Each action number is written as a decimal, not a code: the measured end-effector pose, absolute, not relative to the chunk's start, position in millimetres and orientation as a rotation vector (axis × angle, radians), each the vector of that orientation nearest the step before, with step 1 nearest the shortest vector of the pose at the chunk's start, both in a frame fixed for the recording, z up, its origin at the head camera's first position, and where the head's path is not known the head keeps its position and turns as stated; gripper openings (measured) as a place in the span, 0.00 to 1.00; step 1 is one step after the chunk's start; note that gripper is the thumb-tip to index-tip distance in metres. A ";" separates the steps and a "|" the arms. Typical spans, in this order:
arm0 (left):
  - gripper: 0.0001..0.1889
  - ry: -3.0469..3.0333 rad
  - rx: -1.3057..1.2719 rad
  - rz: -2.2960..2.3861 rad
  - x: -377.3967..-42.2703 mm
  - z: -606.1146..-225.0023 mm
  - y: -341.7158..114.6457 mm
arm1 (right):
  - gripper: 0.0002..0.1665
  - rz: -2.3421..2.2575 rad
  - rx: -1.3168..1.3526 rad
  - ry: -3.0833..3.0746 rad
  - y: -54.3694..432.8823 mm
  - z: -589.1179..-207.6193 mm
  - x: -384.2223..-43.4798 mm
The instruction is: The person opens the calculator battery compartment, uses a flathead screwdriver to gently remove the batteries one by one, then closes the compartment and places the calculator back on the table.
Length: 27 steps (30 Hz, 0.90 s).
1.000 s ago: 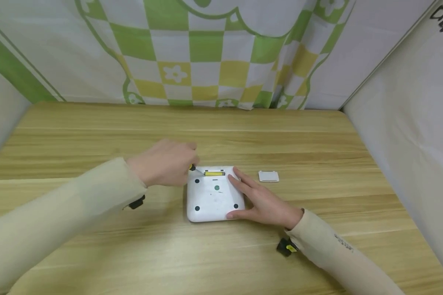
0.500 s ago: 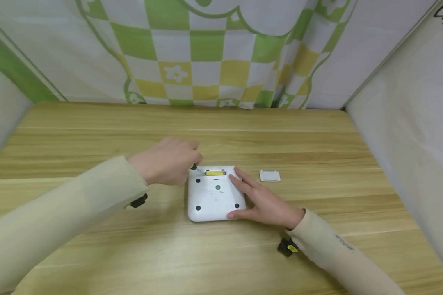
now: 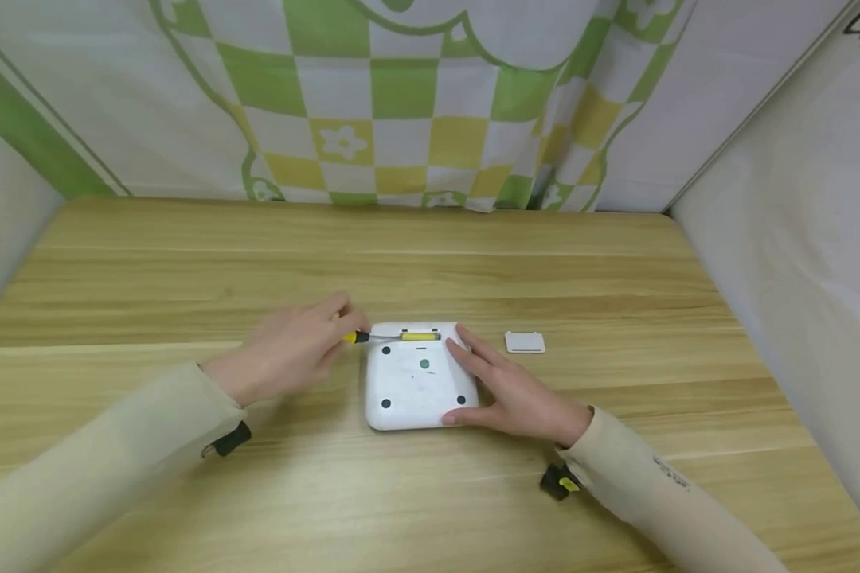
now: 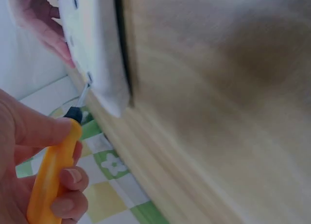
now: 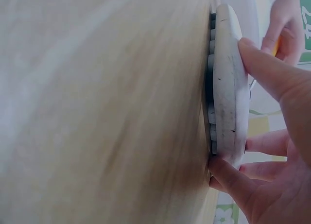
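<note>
A white calculator lies face down on the table; its keys show along the underside in the right wrist view. A yellow battery sits in the uncovered slot near its far edge. My left hand holds a screwdriver with a yellow handle and black collar. Its thin shaft lies low across the calculator's left edge, with the tip at the battery's left end. My right hand grips the calculator's right side, thumb near the front corner and fingers towards the back corner.
To the right of the calculator lies the small white battery cover. A green, yellow and white checked curtain hangs behind the far edge of the wooden table. White walls stand at both sides.
My left hand has drawn back to the left and slightly nearer, and the screwdriver now lies flatter, its shaft more in view. The right hand keeps its hold on the calculator.
</note>
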<state>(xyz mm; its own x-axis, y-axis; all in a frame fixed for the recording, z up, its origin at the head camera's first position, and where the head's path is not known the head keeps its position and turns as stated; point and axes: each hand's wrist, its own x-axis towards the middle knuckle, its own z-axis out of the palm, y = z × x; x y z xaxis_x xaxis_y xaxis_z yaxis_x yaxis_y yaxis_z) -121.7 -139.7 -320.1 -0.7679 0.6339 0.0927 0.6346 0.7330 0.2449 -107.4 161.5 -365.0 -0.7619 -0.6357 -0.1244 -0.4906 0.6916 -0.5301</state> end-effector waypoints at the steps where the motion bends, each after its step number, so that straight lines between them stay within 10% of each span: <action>1: 0.14 -2.919 -1.056 -0.436 -120.4 -323.3 -140.9 | 0.57 -0.691 -0.893 2.608 161.6 -365.2 -107.4; 27: 0.17 -2.885 -0.903 -0.635 -106.0 -349.1 -146.7 | 0.57 -0.680 -0.915 2.604 161.6 -364.5 -107.9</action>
<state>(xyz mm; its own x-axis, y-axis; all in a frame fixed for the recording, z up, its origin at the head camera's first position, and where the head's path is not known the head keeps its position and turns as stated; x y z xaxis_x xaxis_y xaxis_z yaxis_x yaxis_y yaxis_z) -106.0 -146.7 -349.1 -0.8276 0.5350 0.1696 0.5568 0.7446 0.3681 -107.9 161.6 -364.5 -0.7530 -0.6472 -0.1190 -0.5063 0.6853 -0.5235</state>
